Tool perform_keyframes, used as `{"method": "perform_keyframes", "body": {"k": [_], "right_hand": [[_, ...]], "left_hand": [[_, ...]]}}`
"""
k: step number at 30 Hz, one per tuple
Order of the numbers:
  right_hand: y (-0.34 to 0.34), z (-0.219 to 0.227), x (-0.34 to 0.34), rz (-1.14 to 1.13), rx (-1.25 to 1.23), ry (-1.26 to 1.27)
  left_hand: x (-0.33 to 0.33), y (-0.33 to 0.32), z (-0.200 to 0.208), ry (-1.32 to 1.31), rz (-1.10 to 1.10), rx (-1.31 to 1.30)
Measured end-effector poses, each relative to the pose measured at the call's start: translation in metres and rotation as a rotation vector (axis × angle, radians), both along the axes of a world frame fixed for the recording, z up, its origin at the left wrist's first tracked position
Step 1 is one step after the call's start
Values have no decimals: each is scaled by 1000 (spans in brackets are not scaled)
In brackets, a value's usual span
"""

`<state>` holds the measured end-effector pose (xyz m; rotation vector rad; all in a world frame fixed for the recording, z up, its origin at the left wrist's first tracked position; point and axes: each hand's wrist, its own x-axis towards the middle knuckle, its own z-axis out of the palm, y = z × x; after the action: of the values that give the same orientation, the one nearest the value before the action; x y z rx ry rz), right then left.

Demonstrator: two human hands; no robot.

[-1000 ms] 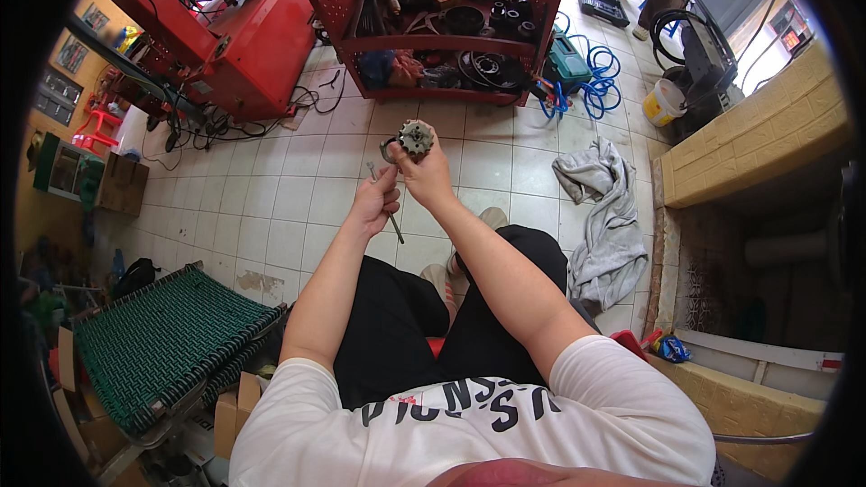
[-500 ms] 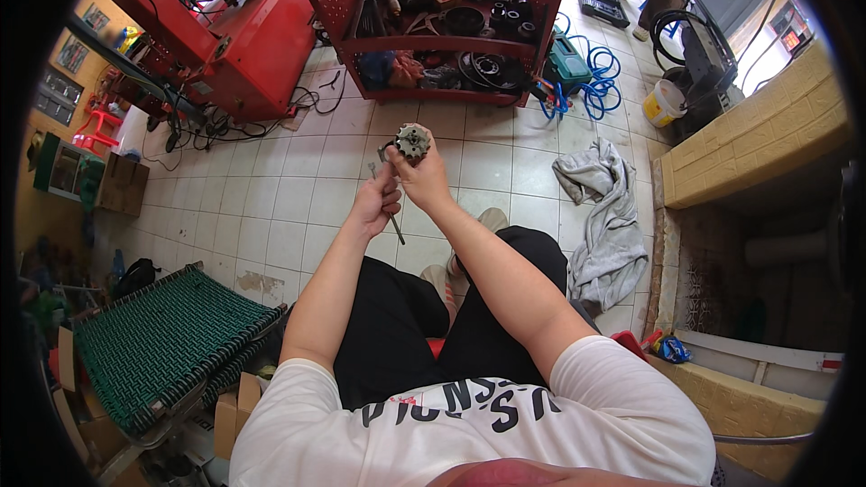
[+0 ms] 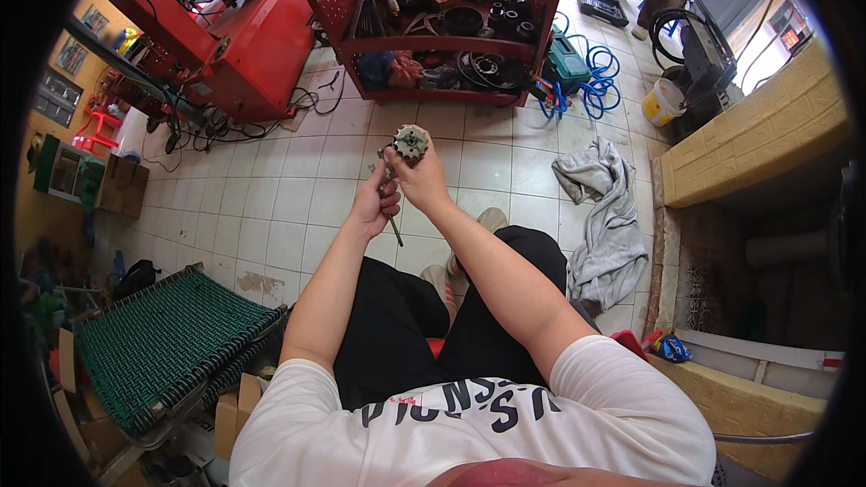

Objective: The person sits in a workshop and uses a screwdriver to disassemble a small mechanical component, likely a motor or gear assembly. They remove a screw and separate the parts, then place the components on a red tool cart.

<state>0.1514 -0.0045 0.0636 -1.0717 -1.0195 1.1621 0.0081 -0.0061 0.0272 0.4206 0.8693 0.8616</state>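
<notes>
Two bare hands meet out in front of the seated person, above the pale tiled floor point(image 3: 271, 207). The right hand point(image 3: 422, 179) is closed around a small metal gear part point(image 3: 410, 141), holding it up at its fingertips so the toothed end faces the camera. That part is round, dull grey-brown, with short blunt teeth all around its rim and a darker centre; it looks greasy or worn, though finer detail is too small to tell. The left hand point(image 3: 374, 207) is wrapped around a thin dark tool point(image 3: 391, 216), whose shaft sticks out below the fist and points down toward the floor, while its upper end rises just beside the gear part. Whether the tool's tip touches the gear cannot be told. Both hands sit close together, nearly touching.

Beyond them stands a red shelf rack point(image 3: 433, 36) loaded with dark parts, with a red cabinet point(image 3: 244, 45) to its left. A blue coiled hose point(image 3: 591, 90) lies near the rack, a grey rag point(image 3: 604, 216) is crumpled on the tiles at the right, and a green mesh cot point(image 3: 153, 352) sits at lower left.
</notes>
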Motion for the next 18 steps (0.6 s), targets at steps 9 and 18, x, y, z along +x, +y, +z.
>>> {"method": "perform_keyframes", "body": {"k": [9,18], "right_hand": [[5,-10,-2,-87,86,-10],[9,-18,1,-81,23,-26]], "left_hand": [[-2,0,1,2,4,17],[-3,0,0,66,7,52]]}}
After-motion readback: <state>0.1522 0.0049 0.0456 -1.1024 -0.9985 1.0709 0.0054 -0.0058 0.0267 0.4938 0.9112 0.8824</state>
